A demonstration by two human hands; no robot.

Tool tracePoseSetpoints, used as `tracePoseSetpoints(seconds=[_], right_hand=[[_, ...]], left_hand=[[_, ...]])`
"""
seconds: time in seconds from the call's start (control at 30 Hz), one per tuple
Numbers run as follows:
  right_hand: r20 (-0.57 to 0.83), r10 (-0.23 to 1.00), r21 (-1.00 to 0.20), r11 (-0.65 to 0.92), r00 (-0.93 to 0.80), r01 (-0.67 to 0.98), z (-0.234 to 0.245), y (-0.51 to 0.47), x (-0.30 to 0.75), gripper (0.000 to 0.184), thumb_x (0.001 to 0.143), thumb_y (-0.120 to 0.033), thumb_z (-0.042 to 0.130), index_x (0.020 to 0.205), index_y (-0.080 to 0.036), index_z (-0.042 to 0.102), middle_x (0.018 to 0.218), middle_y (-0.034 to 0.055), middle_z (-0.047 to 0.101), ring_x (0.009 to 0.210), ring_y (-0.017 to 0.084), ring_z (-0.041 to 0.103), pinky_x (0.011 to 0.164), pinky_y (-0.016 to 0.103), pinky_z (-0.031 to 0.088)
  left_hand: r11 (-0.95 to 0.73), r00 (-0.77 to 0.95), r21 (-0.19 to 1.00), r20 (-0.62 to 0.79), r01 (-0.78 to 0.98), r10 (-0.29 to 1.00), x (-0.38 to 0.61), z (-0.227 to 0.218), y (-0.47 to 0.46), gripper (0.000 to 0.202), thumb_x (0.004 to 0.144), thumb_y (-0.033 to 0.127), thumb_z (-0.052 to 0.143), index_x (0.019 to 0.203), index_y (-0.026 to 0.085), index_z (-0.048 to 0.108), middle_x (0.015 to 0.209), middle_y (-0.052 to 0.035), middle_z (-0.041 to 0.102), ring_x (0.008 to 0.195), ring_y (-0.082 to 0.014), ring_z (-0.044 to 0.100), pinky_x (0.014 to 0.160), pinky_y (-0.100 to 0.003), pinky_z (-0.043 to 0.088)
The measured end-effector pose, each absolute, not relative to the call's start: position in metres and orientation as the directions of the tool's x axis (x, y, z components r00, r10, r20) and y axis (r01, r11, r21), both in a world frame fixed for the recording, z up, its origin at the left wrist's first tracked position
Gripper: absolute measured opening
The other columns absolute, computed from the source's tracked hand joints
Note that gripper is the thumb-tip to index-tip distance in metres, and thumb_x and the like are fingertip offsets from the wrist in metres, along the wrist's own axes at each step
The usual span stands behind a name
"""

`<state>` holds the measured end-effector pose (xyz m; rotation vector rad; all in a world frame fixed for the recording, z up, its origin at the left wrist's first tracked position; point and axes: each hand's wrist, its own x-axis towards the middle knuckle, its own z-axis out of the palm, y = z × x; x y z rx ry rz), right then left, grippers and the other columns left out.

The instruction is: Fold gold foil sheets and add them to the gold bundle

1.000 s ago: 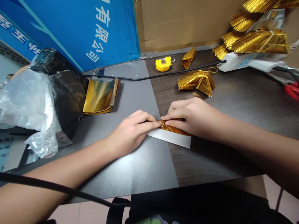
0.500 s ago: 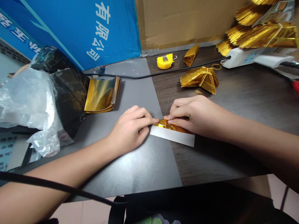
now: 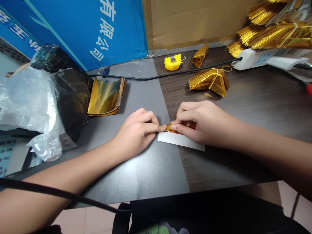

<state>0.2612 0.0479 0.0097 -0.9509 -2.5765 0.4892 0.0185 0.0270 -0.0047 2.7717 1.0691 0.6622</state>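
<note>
Bare forearms (image 3: 92, 162), black clothing (image 3: 207, 211), green-and-grey print (image 3: 162, 230)

Left hand (image 3: 138, 131) and right hand (image 3: 196, 120) touch gold foil (image 3: 168, 128).

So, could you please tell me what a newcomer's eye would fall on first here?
Probably the large blue panel with white Chinese characters at the back left, then the shiny gold foil bundles stacked at the back right. In the middle, the left hand and right hand touch a gold-and-white sheet.
</note>
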Motion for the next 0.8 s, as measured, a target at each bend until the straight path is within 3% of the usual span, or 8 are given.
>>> tracePoseSetpoints(seconds=[0.13,0.33,0.6,0.8], right_hand=[[0.202,0.695,-0.458,0.690,-0.690,0.561,0.0062,0.0470,0.2599,0.013,0.088,-0.026,0.072,0.079,-0.017,0.075,0.080,0.0031,0.064,0.065,0.011,0.056,0.061,0.025,0.040],[0.190,0.704,-0.462,0.679,-0.684,0.571,0.0061,0.0474,0.2598,0.009,0.087,-0.026,0.074,0.082,-0.019,0.076,0.081,0.0029,0.065,0.067,0.012,0.058,0.061,0.024,0.042],[0.182,0.688,-0.445,0.695,-0.703,0.565,0.0050,0.0468,0.2600,0.011,0.090,-0.023,0.070,0.094,-0.020,0.081,0.086,0.0043,0.067,0.073,0.014,0.062,0.068,0.027,0.046],[0.139,0.691,-0.428,0.688,-0.709,0.587,0.0067,0.0452,0.2591,0.014,0.092,-0.022,0.068,0.090,-0.018,0.081,0.089,0.0061,0.067,0.072,0.015,0.061,0.067,0.029,0.045]], left_hand=[[-0.760,0.660,0.226,0.385,0.610,0.645,0.0189,-0.0056,0.0262,0.023,0.092,0.017,0.060,0.096,0.031,0.079,0.084,0.0035,0.070,0.080,-0.0052,0.053,0.074,-0.018,0.043],[-0.726,0.624,0.261,0.380,0.636,0.683,0.0172,-0.0041,0.0248,0.034,0.086,0.005,0.060,0.103,0.028,0.077,0.086,0.0040,0.070,0.081,-0.0036,0.057,0.075,-0.017,0.046],[-0.764,0.656,0.203,0.408,0.612,0.634,0.0179,-0.0042,0.0247,0.019,0.091,0.018,0.063,0.093,0.028,0.079,0.084,0.0034,0.070,0.078,-0.0038,0.054,0.073,-0.017,0.043],[-0.772,0.671,0.167,0.406,0.614,0.621,0.0193,-0.0037,0.0236,0.014,0.091,0.027,0.066,0.088,0.030,0.079,0.083,0.0037,0.070,0.076,-0.0042,0.049,0.070,-0.018,0.038]])
